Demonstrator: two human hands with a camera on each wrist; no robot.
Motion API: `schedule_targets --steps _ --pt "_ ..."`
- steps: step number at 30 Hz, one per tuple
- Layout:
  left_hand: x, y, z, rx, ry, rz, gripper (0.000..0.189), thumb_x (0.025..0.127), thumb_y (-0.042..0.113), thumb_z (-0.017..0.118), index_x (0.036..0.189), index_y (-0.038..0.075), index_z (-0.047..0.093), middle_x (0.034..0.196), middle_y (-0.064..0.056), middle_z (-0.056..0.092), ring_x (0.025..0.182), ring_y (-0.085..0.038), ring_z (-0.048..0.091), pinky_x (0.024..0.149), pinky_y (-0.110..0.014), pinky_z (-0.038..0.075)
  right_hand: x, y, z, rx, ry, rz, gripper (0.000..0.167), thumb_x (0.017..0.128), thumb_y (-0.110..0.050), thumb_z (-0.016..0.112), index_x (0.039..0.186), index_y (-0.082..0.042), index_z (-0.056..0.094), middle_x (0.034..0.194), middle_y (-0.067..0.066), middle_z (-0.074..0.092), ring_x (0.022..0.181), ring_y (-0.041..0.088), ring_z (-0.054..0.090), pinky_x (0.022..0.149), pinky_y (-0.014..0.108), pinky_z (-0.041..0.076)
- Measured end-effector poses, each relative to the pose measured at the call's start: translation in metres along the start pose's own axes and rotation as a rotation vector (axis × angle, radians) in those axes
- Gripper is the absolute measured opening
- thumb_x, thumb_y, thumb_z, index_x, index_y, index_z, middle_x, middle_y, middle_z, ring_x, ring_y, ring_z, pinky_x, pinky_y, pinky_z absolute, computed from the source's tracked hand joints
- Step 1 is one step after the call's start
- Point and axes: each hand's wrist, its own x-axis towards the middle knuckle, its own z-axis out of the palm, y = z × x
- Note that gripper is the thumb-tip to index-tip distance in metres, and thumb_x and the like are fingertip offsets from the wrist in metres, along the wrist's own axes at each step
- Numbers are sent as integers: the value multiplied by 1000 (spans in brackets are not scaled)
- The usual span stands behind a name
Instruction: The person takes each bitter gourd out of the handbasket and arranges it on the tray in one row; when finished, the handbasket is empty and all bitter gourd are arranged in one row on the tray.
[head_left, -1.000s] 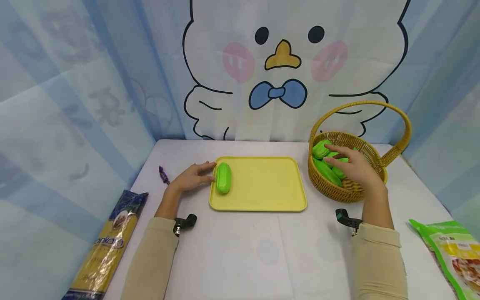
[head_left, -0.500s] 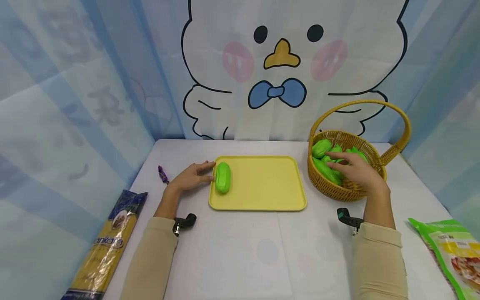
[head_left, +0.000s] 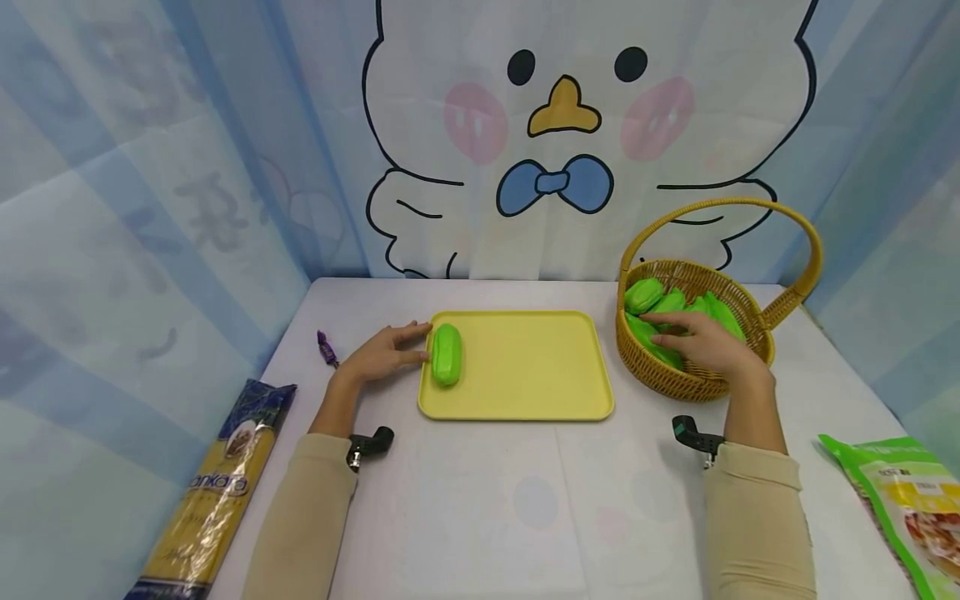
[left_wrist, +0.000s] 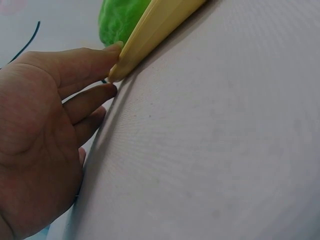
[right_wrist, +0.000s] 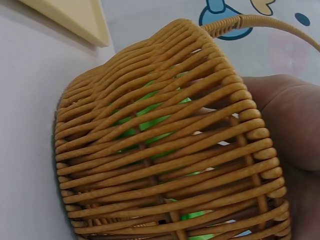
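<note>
Green vegetables (head_left: 643, 296) lie in two spots: a single piece (head_left: 446, 354) rests at the left end of the yellow tray (head_left: 532, 367), whose left rim the left hand (head_left: 382, 354) touches, its thumb and forefinger fairly straight and loosely parted. A little farther, to the right, the right hand (head_left: 708, 342) dips into the wicker basket (head_left: 656, 375) among the others, thumb and forefinger narrowly apart; whether they touch one cannot be told. Behind the table (head_left: 487, 500) hangs a curtain (head_left: 555, 242) with a cartoon figure.
</note>
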Motion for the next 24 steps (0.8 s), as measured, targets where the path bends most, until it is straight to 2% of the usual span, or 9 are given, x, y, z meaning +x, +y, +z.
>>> schedule_targets --steps 4,8,15,19,22,24 --pt "-1 1 0 4 4 -15 71 96 41 73 159 20 46 171 -10 30 162 -32 17 132 -58 5 4 3 4 -5 13 14 48 107 -27 61 153 -16 54 141 23 62 125 39 55 106 60 47" --pt "0 1 1 0 2 -3 71 96 39 73 158 18 46 170 -11 31 161 -31 20 133 -56 8 6 4 6 -3 17 35 50 105 -28 63 153 -16 55 140 24 60 127 41 53 106 63 46" --pt "0 1 1 -3 3 -7 71 96 40 73 158 19 46 170 -11 30 161 -31 20 133 -56 6 5 6 3 14 6 44 51 105 -31 63 154 -16 54 141 25 59 130 42 53 106 61 47" --pt "-1 1 1 3 8 -18 71 96 41 73 159 21 46 171 -11 29 162 -34 16 132 -58 2 1 8 -1 47 10 36 52 106 -32 61 155 -20 51 141 24 61 127 37 55 99 48 51" --pt "-1 1 1 9 11 -27 71 96 42 73 159 22 46 171 -10 29 162 -35 14 132 -60 1 -3 10 -4 79 28 31 51 106 -34 61 155 -23 52 136 20 63 115 29 55 88 34 50" --pt "-1 1 1 9 12 -28 71 96 41 73 159 21 46 171 -10 29 162 -35 14 132 -59 1 -5 10 -6 108 36 28 50 105 -35 63 154 -25 54 131 17 61 105 25 52 80 30 49"
